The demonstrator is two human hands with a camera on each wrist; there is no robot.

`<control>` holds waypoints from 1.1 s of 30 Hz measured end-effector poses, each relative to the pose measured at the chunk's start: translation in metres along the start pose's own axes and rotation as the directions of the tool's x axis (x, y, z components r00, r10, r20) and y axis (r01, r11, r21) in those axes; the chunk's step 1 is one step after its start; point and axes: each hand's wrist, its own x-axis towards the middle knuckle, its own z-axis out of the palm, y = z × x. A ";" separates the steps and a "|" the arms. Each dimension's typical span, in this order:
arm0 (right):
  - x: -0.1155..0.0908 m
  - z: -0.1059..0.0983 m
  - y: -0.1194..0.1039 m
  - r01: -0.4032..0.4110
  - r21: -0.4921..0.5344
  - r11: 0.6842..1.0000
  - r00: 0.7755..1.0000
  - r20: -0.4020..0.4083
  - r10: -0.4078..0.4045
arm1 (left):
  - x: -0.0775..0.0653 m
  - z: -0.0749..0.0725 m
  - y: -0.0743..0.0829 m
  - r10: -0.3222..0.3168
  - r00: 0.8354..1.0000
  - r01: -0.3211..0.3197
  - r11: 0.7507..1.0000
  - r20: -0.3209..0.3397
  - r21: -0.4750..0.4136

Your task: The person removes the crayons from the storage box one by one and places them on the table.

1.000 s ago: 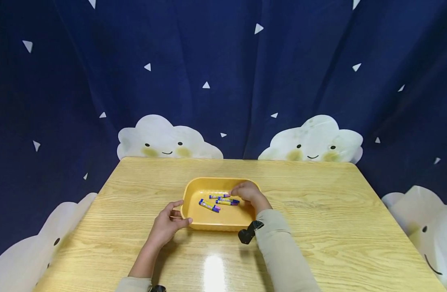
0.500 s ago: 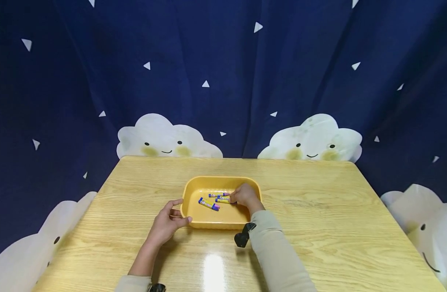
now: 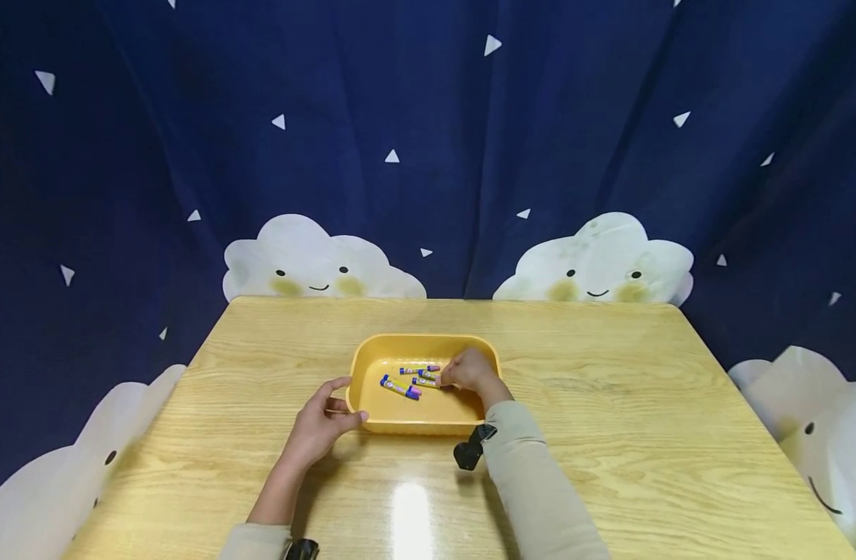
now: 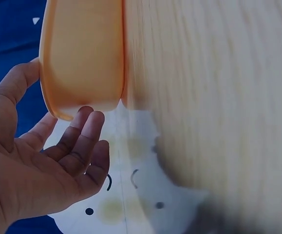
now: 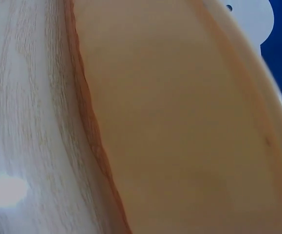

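Note:
In the head view a yellow plastic basin (image 3: 393, 412) sits on the table. Several crayons in yellow and blue wrappers lie in it. One pair of crayons (image 3: 401, 386) lies side by side at a slant, and a pink-tipped crayon (image 3: 417, 370) is behind. My left hand (image 3: 317, 428) touches the basin's near left corner, thumb on the front rim and index finger on the left rim; its other fingers are loosely bent in the left wrist view. Inside the basin, my right hand (image 3: 473, 370) pinches the right end of a crayon (image 3: 424, 382); its fingertips are partly hidden.
A wooden table (image 3: 609, 404) extends around the basin. Behind stands a dark blue curtain (image 3: 441, 117) with white triangles and cloud shapes. A black wrist camera (image 3: 469, 451) hangs from the right wrist near the front rim. The right wrist view shows only the basin's outer wall (image 5: 179, 122).
My right hand has lowered from above the crayons onto their right ends, covering them. Those crayons have shifted slightly. The left hand has stayed on the basin's corner.

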 end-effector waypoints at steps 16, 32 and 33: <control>-0.006 -0.019 -0.006 0.242 -0.112 0.964 0.970 0.038 -0.239 | 0.002 0.000 0.003 -0.024 1.000 0.024 1.000 -0.011 -0.012; -0.029 -0.046 -0.005 0.242 -0.012 0.970 0.962 -0.125 -0.242 | 0.001 0.003 0.010 -0.014 0.999 0.015 0.999 -0.041 0.029; -0.030 -0.048 -0.004 0.235 0.002 0.972 0.963 -0.138 -0.233 | 0.001 0.003 0.010 -0.021 0.999 0.022 0.999 -0.041 0.027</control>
